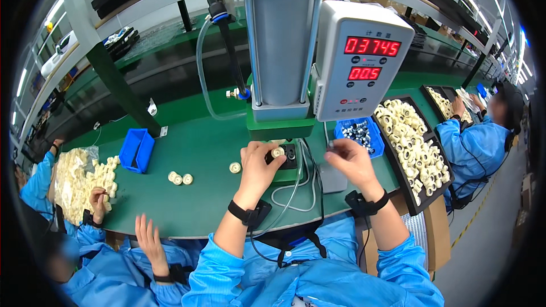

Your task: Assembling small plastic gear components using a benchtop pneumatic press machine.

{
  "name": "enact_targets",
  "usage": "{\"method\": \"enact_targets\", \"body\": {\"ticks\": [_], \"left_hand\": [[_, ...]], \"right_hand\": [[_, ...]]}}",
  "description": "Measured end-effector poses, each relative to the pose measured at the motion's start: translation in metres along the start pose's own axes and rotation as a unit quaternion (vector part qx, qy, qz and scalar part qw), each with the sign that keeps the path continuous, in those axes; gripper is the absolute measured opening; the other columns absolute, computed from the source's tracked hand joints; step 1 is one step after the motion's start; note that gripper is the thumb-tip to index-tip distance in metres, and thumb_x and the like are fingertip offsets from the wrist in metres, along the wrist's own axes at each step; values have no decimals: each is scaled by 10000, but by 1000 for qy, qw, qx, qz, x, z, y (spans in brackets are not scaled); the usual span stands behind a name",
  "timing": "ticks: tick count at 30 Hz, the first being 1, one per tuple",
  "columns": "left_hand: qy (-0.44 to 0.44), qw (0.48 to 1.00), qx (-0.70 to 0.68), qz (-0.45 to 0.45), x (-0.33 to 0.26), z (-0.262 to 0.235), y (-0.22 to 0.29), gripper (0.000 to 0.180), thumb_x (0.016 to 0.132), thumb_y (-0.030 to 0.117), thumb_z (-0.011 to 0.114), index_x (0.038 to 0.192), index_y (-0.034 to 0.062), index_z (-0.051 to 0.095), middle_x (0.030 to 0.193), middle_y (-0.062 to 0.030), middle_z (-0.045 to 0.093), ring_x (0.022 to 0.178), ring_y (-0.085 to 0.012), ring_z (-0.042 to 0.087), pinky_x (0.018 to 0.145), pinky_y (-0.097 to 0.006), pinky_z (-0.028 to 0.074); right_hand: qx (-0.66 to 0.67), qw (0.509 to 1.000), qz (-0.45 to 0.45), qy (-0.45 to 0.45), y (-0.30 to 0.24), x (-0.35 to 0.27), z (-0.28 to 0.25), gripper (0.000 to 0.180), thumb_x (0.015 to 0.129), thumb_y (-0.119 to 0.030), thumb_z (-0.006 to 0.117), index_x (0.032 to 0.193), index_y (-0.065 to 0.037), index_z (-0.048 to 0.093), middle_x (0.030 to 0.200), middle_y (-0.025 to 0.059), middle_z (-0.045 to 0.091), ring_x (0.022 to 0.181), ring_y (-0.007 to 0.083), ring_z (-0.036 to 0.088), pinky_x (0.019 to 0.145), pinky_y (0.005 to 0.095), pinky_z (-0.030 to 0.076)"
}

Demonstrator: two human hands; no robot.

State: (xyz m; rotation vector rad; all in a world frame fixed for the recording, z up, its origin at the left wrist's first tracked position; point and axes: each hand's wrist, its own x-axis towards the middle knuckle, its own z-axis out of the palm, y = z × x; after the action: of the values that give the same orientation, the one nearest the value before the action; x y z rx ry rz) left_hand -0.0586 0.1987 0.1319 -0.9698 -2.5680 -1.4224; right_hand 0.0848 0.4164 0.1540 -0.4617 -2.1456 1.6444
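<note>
Beneath the press (281,119), my left hand (257,166) has its thumb and fingers closed around a cream round plastic part (277,152). That part is at the small black fixture (290,157) on the press base. To the right, my right hand (351,162) is raised in front of a blue bin of small metal parts (358,135). Its thumb and forefinger are pinched together, with a small dark thing at their tips, too small to name. A single cream part (235,167) lies just left of my left hand.
A counter box (364,59) with red digits hangs beside the press. Loose hoses and cables (310,202) cross the bench. Right stands a black tray of cream parts (412,145); left are an upright blue bin (136,150) and a heap of cream parts (77,185). Co-workers sit at both sides.
</note>
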Motion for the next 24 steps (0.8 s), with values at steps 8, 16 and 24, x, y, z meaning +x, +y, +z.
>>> {"method": "enact_targets", "body": {"ticks": [8, 16, 24], "left_hand": [[-9, 990, 140, 34, -16, -10, 8, 462, 809, 238, 783, 1235, 100, 671, 1156, -162, 558, 1084, -365, 478, 960, -471, 402], [85, 994, 67, -16, -66, -50, -25, 574, 877, 143, 688, 1416, 70, 504, 1274, -137, 509, 1152, -279, 491, 973, -400, 417], [108, 982, -23, -150, -121, -75, -98, 485, 867, 64, 687, 1331, 30, 554, 1129, -87, 541, 960, -182, 507, 863, -311, 453]], "right_hand": [[160, 981, -103, -27, -35, 26, 100, 772, 793, -96, 832, 1390, -40, 346, 1241, 85, 578, 1148, 188, 567, 876, 340, 495], [11, 994, -106, 34, -28, 17, 72, 705, 816, -129, 754, 1356, 27, 330, 1053, 176, 644, 1068, 320, 638, 916, 391, 519], [-290, 898, -70, 324, 59, 21, -141, 715, 780, -136, 786, 1350, 64, 404, 1215, 277, 576, 1182, 401, 554, 1031, 459, 438]]}}
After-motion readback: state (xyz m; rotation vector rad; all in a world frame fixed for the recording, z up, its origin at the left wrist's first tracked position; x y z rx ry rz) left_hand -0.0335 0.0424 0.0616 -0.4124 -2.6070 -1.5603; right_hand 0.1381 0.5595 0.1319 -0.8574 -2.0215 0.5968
